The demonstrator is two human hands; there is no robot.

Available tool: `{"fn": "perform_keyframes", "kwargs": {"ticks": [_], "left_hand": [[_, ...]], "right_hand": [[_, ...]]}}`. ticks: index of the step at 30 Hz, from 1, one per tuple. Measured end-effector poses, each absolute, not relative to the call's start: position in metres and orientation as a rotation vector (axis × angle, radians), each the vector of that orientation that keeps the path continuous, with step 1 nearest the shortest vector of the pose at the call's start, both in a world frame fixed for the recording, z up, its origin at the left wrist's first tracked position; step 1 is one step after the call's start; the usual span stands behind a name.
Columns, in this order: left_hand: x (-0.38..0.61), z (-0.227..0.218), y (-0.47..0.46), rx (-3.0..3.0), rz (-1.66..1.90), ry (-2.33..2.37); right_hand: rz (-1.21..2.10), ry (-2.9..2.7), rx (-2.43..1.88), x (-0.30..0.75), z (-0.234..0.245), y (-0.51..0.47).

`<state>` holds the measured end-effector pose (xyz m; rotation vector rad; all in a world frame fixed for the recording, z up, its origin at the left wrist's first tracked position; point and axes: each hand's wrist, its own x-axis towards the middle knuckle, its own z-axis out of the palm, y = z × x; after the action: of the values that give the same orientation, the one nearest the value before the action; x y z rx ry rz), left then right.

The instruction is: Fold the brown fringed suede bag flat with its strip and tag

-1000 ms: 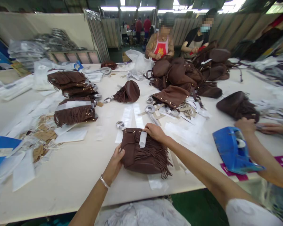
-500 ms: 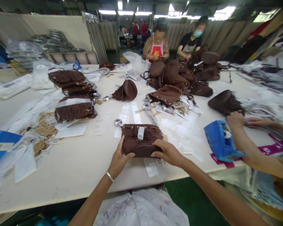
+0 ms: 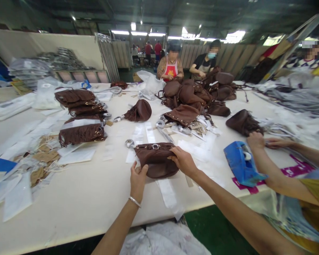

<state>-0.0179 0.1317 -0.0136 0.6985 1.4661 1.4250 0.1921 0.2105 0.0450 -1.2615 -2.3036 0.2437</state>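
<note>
A brown suede bag (image 3: 155, 158) lies folded on the white table (image 3: 77, 202) in front of me. My left hand (image 3: 138, 179) grips its near left corner, thumb on top. My right hand (image 3: 183, 161) holds the bag's right side, fingers curled over the fabric. A metal ring (image 3: 129, 143) and gold eyelets show along the bag's far edge. A white paper strip (image 3: 168, 194) lies under the bag and runs toward the table edge.
Stacked folded brown bags (image 3: 79, 113) lie at the left, a large pile of bags (image 3: 199, 94) at the far centre. A co-worker's hands (image 3: 257, 141) work beside a blue tape dispenser (image 3: 240, 164) on my right. Two people sit across the table. Paper tags and strips are scattered about.
The bag's fringe has been folded under, so it is now a smaller smooth bundle. My right hand moved from the top edge to the right side. The view tilted up.
</note>
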Motion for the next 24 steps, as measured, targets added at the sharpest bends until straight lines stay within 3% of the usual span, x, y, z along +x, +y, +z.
{"fn": "perform_keyframes", "kwargs": {"ticks": [10, 14, 17, 24], "left_hand": [[-0.008, -0.023, 0.137, 0.660, 1.268, 1.426], [-0.015, -0.014, 0.144, 0.691, 1.261, 1.401], [-0.018, -0.007, 0.145, 0.680, 1.273, 1.387], [-0.027, -0.017, 0.145, 0.514, 1.280, 1.322]], "right_hand": [[0.695, -2.319, -1.248, 0.204, 0.058, 0.228], [0.870, -2.358, -1.020, 0.190, 0.071, 0.241], [0.716, -2.385, -0.908, 0.180, 0.065, 0.241], [0.018, -2.482, -0.713, 0.180, 0.015, 0.208]]}}
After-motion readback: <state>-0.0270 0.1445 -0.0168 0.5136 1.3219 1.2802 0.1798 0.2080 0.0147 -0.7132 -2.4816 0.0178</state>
